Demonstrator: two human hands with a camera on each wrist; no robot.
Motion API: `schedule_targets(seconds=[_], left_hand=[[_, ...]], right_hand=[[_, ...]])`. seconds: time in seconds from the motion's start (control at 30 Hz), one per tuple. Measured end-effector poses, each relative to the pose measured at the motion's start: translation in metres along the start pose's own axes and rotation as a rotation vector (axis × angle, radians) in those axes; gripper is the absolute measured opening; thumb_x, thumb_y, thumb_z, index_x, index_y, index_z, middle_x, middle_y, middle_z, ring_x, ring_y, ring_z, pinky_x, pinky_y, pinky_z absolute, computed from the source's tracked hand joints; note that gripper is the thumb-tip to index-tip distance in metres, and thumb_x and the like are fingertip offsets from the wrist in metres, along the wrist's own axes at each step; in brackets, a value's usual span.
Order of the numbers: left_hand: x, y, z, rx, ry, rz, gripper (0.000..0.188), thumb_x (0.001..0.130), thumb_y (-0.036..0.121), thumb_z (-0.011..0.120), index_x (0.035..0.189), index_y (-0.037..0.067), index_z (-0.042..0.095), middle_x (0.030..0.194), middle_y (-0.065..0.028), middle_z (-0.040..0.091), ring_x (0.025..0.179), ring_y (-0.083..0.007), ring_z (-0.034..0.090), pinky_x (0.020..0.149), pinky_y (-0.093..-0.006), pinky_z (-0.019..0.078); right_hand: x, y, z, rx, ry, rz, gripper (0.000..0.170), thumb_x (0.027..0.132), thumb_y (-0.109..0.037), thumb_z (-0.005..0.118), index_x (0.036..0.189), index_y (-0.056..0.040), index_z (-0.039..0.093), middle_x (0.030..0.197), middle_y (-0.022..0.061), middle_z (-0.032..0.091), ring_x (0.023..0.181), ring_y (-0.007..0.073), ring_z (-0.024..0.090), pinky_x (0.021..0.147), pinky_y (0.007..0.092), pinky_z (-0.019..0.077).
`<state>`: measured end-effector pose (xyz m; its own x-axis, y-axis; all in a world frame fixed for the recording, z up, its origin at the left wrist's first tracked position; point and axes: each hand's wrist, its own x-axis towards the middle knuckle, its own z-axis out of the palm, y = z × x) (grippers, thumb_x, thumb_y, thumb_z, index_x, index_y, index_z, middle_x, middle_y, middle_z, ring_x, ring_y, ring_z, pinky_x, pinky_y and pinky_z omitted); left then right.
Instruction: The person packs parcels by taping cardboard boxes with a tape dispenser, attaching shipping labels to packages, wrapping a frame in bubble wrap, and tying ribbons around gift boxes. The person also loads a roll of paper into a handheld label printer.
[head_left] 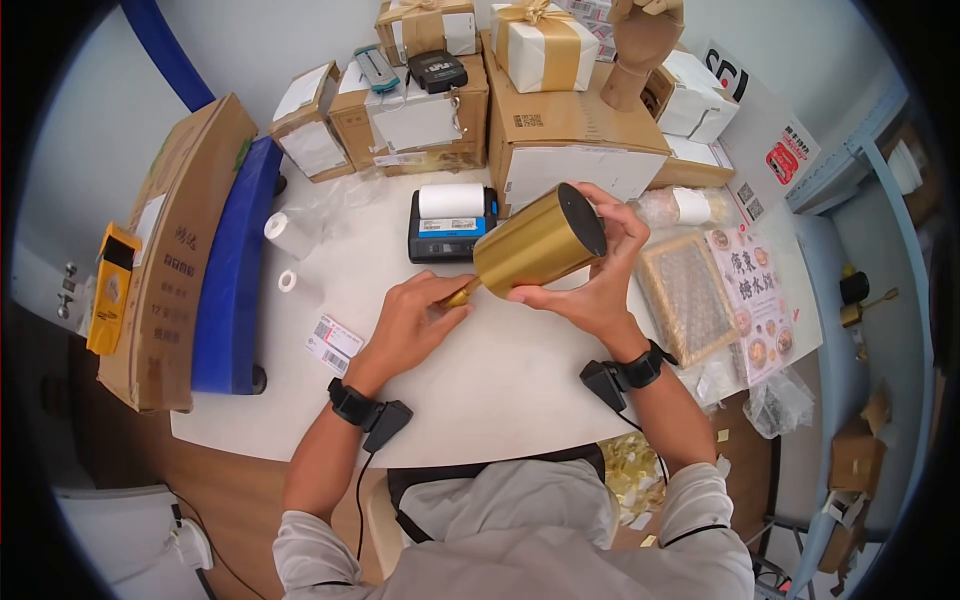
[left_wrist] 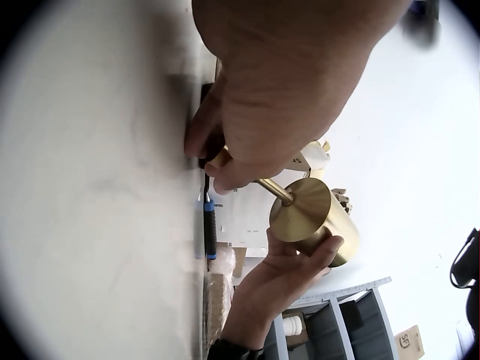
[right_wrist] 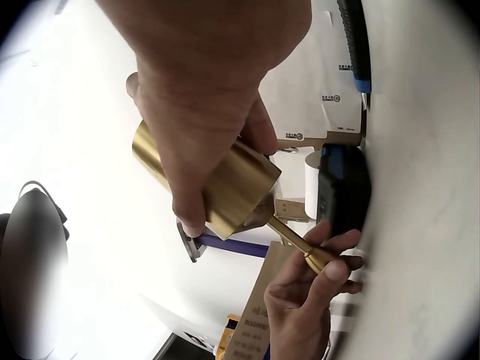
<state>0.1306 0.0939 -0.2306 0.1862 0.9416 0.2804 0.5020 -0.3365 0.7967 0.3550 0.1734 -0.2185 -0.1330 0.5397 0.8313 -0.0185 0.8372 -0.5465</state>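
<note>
A gold metal cylinder (head_left: 530, 245) with a dark flat end is held tilted above the table. From its other end runs a thin gold stem (right_wrist: 289, 234) that widens toward its tip. My right hand (head_left: 612, 290) grips the cylinder's side, thumb underneath and fingers round the dark end. My left hand (head_left: 405, 325) pinches the widened end of the stem between thumb and fingers. In the left wrist view the cone-shaped shoulder (left_wrist: 300, 210) where stem meets cylinder shows plainly; part of the stem is hidden by that hand.
Behind the hands stands a black label printer (head_left: 440, 240), with cardboard boxes (head_left: 580, 140) farther back. A bubble-wrapped frame (head_left: 688, 298) and a printed sheet (head_left: 755, 290) lie right. At left are a shipping label (head_left: 333, 345), paper rolls (head_left: 287, 235) and a blue panel (head_left: 235, 280).
</note>
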Motion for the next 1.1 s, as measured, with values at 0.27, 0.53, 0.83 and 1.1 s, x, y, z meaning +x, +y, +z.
schedule_targets(seconds=[0.27, 0.53, 0.83, 1.1], left_hand=[[-0.002, -0.005, -0.001, -0.006, -0.018, -0.002, 0.035, 0.083, 0.003, 0.074, 0.117, -0.002, 0.070, 0.089, -0.0167, 0.069, 0.074, -0.0253, 0.066, 0.070, -0.0319, 0.0568], [-0.001, -0.003, -0.001, 0.013, -0.036, -0.066, 0.037, 0.083, 0.004, 0.076, 0.119, -0.001, 0.070, 0.089, -0.0137, 0.068, 0.079, -0.0187, 0.066, 0.073, -0.0295, 0.0561], [-0.004, -0.009, 0.001, -0.027, 0.015, -0.045, 0.051, 0.087, 0.011, 0.076, 0.136, 0.010, 0.061, 0.106, -0.0126, 0.072, 0.086, -0.0171, 0.068, 0.078, -0.0295, 0.0571], [0.000, 0.000, -0.012, -0.334, 0.234, -0.103, 0.035, 0.100, 0.018, 0.062, 0.131, 0.004, 0.054, 0.089, -0.0048, 0.060, 0.067, -0.0080, 0.057, 0.056, -0.0224, 0.0458]], right_hand=[[0.006, -0.006, -0.010, -0.071, -0.134, 0.039, 0.087, 0.056, -0.028, 0.100, 0.120, -0.0125, 0.043, 0.129, 0.0186, 0.055, 0.116, 0.0281, 0.061, 0.095, 0.0384, 0.0548], [0.004, -0.005, -0.007, -0.022, -0.114, 0.119, 0.096, 0.058, -0.026, 0.100, 0.129, -0.0099, 0.036, 0.132, 0.0181, 0.053, 0.117, 0.0280, 0.061, 0.096, 0.0397, 0.0557], [-0.002, 0.025, -0.015, 0.117, 0.032, 0.524, 0.067, 0.093, -0.048, 0.062, 0.139, -0.0030, 0.045, 0.112, 0.0128, 0.060, 0.109, 0.0194, 0.060, 0.082, 0.0299, 0.0553], [-0.008, 0.044, -0.023, 0.221, -0.091, 0.694, 0.055, 0.090, -0.038, 0.069, 0.129, -0.0019, 0.054, 0.107, 0.0077, 0.063, 0.098, 0.0164, 0.061, 0.087, 0.0297, 0.0510]])
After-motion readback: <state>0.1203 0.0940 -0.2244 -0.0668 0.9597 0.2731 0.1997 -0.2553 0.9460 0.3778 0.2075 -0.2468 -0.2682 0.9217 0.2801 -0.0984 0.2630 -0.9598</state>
